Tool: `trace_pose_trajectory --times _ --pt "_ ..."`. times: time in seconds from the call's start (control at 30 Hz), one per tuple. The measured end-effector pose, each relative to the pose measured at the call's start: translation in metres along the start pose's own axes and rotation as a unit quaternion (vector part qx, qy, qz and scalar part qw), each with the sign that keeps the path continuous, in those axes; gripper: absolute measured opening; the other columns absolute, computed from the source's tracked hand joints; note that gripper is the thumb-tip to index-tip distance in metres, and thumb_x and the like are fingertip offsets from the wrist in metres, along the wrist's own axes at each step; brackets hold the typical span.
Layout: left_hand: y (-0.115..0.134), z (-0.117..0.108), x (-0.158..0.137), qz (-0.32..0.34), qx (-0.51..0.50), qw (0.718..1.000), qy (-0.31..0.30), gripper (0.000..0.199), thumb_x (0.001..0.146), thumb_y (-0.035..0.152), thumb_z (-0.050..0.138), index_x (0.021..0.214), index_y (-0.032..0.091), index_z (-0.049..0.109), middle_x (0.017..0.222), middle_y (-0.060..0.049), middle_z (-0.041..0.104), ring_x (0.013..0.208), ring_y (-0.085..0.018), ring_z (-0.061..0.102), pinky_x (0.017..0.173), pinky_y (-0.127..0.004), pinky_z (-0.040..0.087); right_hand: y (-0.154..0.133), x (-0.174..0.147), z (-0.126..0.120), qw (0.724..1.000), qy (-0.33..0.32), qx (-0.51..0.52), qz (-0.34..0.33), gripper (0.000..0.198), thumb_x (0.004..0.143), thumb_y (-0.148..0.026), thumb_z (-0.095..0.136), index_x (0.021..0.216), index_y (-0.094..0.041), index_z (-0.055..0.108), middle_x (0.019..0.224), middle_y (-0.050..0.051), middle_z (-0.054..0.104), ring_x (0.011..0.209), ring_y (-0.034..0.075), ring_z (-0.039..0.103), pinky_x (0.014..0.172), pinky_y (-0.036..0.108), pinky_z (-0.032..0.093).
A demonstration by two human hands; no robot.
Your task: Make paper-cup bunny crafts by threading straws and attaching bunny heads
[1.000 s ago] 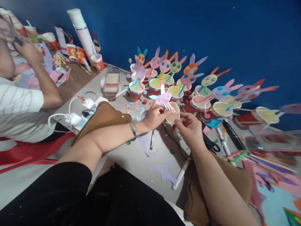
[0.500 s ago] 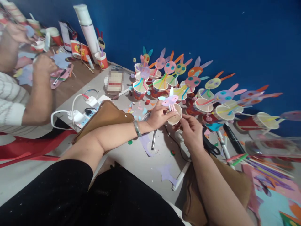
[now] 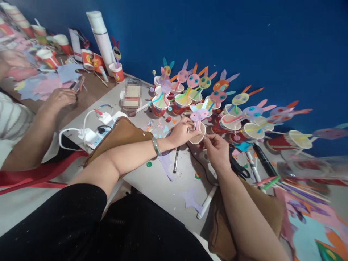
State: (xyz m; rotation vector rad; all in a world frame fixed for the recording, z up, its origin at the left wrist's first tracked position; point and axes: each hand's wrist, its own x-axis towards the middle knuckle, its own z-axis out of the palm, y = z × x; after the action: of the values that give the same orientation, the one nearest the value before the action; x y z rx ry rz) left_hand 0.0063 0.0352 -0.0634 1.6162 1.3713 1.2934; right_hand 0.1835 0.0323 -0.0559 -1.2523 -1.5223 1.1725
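Note:
My left hand [image 3: 179, 134] is closed on a paper cup [image 3: 198, 138], its thumb over the near rim. The cup tilts with its pale inside towards me. A pink-and-lilac paper rabbit face [image 3: 199, 114] with light ears rises above the cup on pinkish straws. My right hand [image 3: 217, 150] is closed at the cup's right side, thumb and fingers pinched together against it. What lies between those fingertips is hidden.
Several finished rabbit cups [image 3: 182, 103] line the blue wall. A pen [image 3: 176, 159], a white marker [image 3: 207, 203], black scissors [image 3: 239, 163] and paper scraps lie around my hands. Left are a power strip [image 3: 104, 136] and a co-worker's hand [image 3: 63, 98].
Cup and both hands sit slightly further left in view, and the rabbit face stands more upright. The co-worker's raised hands have come down, one reaching over the brown table.

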Motion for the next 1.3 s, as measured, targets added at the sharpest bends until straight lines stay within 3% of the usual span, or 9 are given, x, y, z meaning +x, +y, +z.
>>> trace_pose_trajectory --times 0.13,0.27,0.47,0.57,0.63,0.8,1.03,1.13,1.3 --pt "-0.001 -0.012 0.013 -0.003 0.061 0.997 -0.046 0.030 0.078 0.023 0.084 0.061 0.015 0.061 0.084 -0.005 0.064 0.092 -0.019 0.061 0.087 -0.033 0.050 0.001 0.002 -0.004 0.999 -0.006 -0.029 -0.016 0.033 0.082 -0.053 0.075 0.083 -0.024 0.059 0.069 0.004 0.074 0.062 0.021 0.071 0.061 0.036 0.057" --pt "0.004 -0.027 0.020 0.001 0.084 0.992 -0.090 0.005 0.080 0.016 0.078 0.078 0.013 0.074 0.087 -0.006 0.070 0.089 -0.019 0.064 0.087 -0.033 0.050 0.004 0.005 -0.009 0.997 -0.001 -0.068 -0.035 0.024 0.084 -0.045 0.071 0.079 -0.025 0.058 0.068 0.003 0.073 0.064 0.020 0.070 0.065 0.035 0.055" --pt "0.011 -0.038 0.021 -0.051 -0.012 0.988 -0.148 0.022 0.090 0.008 0.057 0.097 0.014 0.077 0.109 -0.008 0.078 0.096 -0.016 0.070 0.092 -0.033 0.054 0.007 0.010 -0.014 0.995 0.023 -0.087 -0.044 0.018 0.075 -0.034 0.071 0.068 -0.025 0.058 0.066 0.002 0.070 0.059 0.018 0.062 0.061 0.033 0.050" --pt "0.011 -0.040 0.022 -0.091 -0.074 0.982 -0.146 0.031 0.090 0.004 0.048 0.107 0.014 0.072 0.109 -0.010 0.077 0.086 -0.015 0.071 0.083 -0.033 0.058 0.005 0.009 -0.014 0.994 0.029 -0.090 -0.045 0.017 0.073 -0.032 0.071 0.066 -0.024 0.058 0.065 0.002 0.070 0.058 0.017 0.060 0.059 0.032 0.048" --pt "0.010 -0.041 0.023 -0.091 -0.098 0.981 -0.142 0.032 0.085 0.001 0.052 0.110 0.012 0.068 0.105 -0.011 0.077 0.084 -0.015 0.071 0.079 -0.032 0.059 0.002 0.008 -0.014 0.994 0.025 -0.092 -0.054 0.018 0.074 -0.032 0.071 0.066 -0.024 0.058 0.066 0.002 0.070 0.059 0.017 0.060 0.059 0.032 0.049" --pt "0.006 -0.046 0.024 -0.045 -0.047 0.983 -0.170 0.031 0.073 0.006 0.073 0.104 0.009 0.071 0.106 -0.012 0.078 0.090 -0.016 0.071 0.087 -0.033 0.057 -0.001 0.005 -0.013 0.990 0.013 -0.108 -0.085 0.021 0.073 -0.032 0.073 0.064 -0.024 0.056 0.072 0.003 0.072 0.064 0.018 0.063 0.063 0.034 0.052" --pt "0.007 -0.047 0.023 -0.040 -0.038 0.982 -0.179 0.025 0.073 0.003 0.069 0.096 0.011 0.076 0.100 -0.010 0.080 0.088 -0.016 0.071 0.085 -0.033 0.056 0.000 0.007 -0.012 0.998 -0.023 -0.035 -0.047 0.032 0.069 -0.033 0.079 0.090 -0.026 0.055 0.072 0.000 0.069 0.063 0.019 0.067 0.059 0.033 0.056" --pt "0.009 -0.045 0.022 -0.050 -0.039 0.985 -0.161 0.015 0.082 0.013 0.069 0.097 0.012 0.073 0.101 -0.011 0.078 0.085 -0.015 0.069 0.083 -0.033 0.056 0.000 0.008 -0.013 0.998 -0.048 -0.016 -0.023 0.038 0.070 -0.036 0.080 0.095 -0.026 0.053 0.071 -0.001 0.070 0.062 0.019 0.070 0.059 0.033 0.057" --pt "0.012 -0.038 0.017 0.008 -0.010 0.993 -0.118 0.039 0.071 0.017 0.082 0.106 0.014 0.065 0.111 -0.012 0.071 0.097 -0.019 0.067 0.082 -0.032 0.056 -0.001 0.006 -0.012 0.998 -0.064 -0.002 -0.005 0.044 0.069 -0.040 0.084 0.094 -0.026 0.051 0.075 0.001 0.073 0.067 0.021 0.074 0.062 0.034 0.059"
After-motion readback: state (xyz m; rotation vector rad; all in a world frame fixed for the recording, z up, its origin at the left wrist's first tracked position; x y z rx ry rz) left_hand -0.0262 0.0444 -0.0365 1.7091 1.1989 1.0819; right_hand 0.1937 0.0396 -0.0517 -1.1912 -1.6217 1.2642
